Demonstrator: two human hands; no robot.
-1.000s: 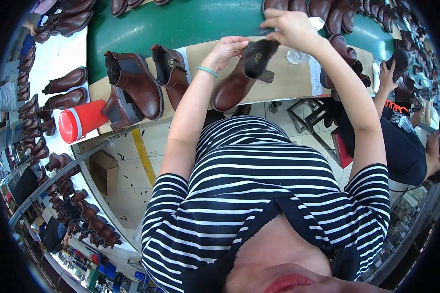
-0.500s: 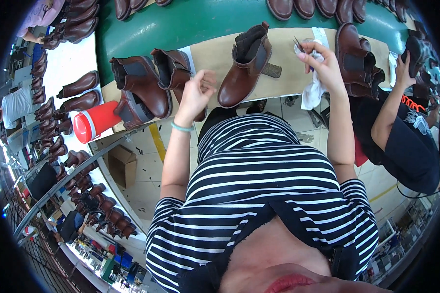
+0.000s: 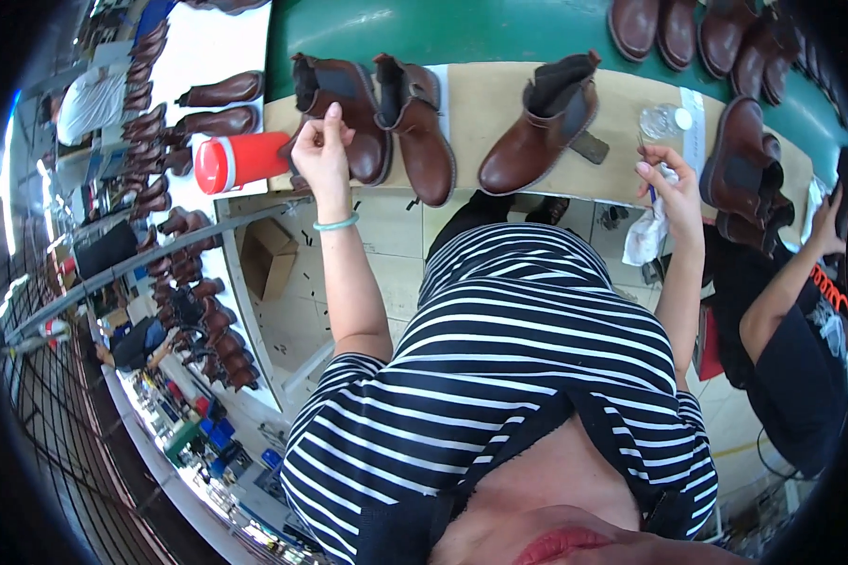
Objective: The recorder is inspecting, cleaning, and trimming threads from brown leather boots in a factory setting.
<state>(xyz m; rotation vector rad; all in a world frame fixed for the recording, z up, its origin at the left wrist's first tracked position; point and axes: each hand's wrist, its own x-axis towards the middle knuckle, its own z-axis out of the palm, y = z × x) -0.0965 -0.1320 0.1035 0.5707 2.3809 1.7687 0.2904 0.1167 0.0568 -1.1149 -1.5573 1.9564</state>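
My left hand [image 3: 322,165] is raised at the left, in front of a brown ankle boot [image 3: 372,151]. Its fingers are curled in with the thumb side up; anything between them is hidden. My right hand [image 3: 674,193] grips a thin pointed metal tool [image 3: 642,148] and a crumpled white cloth [image 3: 644,237] that hangs below the palm. A bit of blue shows between those fingers. Between my hands, a brown boot [image 3: 523,155] stands alone on the tan-covered bench edge [image 3: 476,94], beside a small dark block [image 3: 589,148]. Another boot [image 3: 424,155] stands nearer my left hand.
A red jug [image 3: 259,158] lies left of my left hand. Beyond my right hand is a clear bottle with a white cap [image 3: 662,121]. More boots [image 3: 740,155] stand at the right, near a co-worker's arm [image 3: 791,292]. A green surface [image 3: 462,28] runs behind.
The view has shifted, so the bench things sit further right. My left hand has moved left along the boots. My right hand has drawn back toward me, uncovering the bottle.
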